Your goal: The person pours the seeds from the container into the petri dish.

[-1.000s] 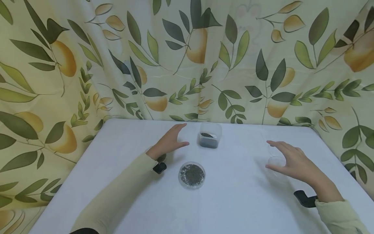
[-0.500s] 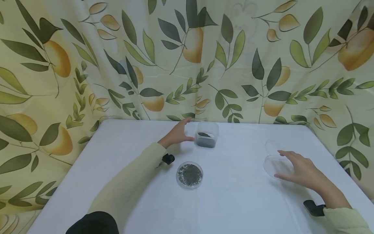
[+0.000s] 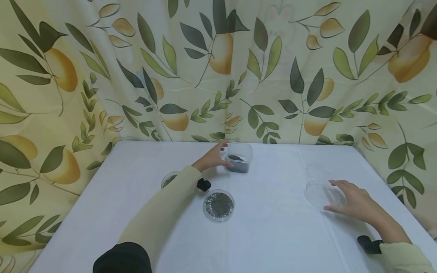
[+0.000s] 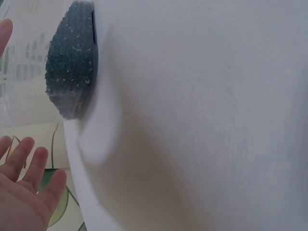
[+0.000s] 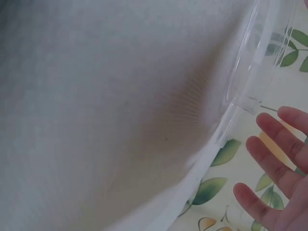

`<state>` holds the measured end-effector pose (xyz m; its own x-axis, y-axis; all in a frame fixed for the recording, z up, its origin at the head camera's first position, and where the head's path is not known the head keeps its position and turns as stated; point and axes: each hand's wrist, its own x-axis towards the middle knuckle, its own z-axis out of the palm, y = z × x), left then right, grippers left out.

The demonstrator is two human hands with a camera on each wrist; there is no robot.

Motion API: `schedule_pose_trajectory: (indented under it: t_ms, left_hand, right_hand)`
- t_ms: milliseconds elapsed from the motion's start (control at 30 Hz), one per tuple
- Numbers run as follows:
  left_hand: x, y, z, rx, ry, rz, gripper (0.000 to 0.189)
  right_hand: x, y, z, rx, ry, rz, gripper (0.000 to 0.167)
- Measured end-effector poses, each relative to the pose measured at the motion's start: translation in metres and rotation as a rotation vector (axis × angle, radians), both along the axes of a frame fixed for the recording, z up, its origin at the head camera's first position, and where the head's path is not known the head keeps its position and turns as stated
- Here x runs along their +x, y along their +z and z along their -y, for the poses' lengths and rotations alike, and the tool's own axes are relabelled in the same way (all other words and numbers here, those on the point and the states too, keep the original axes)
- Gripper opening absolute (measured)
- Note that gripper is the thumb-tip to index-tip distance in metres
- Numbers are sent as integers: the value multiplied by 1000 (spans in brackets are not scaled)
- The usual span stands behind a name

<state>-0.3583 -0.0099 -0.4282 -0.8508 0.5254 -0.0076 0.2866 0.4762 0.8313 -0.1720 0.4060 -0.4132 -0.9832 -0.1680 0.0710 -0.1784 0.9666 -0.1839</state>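
Observation:
My left hand [image 3: 214,156] is at the left side of a clear plastic tub [image 3: 240,166] of dark granules at the table's back edge. Its thumb and fingers are spread apart, the thumb tip overlapping the tub's lower side. In the left wrist view, loosely extended fingers [image 4: 50,187] lie apart from the tub wall. My right hand [image 3: 356,201] is at the right rim of a clear, shallow round dish [image 3: 314,194], thumb and fingers parted around that side. The right wrist view has its straight fingers [image 5: 264,154] just short of the dish's clear edge [image 5: 240,82].
A petri dish [image 3: 219,205] with dark granules and white bits stands mid-table. Another filled petri dish [image 3: 167,179] is partly covered by the left sleeve [image 3: 164,208]. A second clear round piece [image 3: 316,171] lies behind the clear dish. A patterned curtain [image 3: 205,76] hangs behind the table.
My left hand has moved right and back to the tub, uncovering part of the left filled dish. My right hand has shifted slightly toward me at the clear dish. The head view has turned slightly.

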Motion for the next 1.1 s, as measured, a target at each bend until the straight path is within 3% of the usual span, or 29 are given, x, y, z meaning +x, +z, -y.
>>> schedule_pose_trajectory:
  t_ms: [333,700,1100]
  left_hand:
    - [-1,-4,-4,18,18,125,95]
    - [2,-1,-8,-28,27,138,96]
    - [-3,-6,-12,-26,12,105,98]
  right_hand:
    - [-3,-2,-8,61,38,11,91]
    - [-7,-7,-18,196,128,-22,94]
    - [-8,-9,-20,184,141,-55,84]
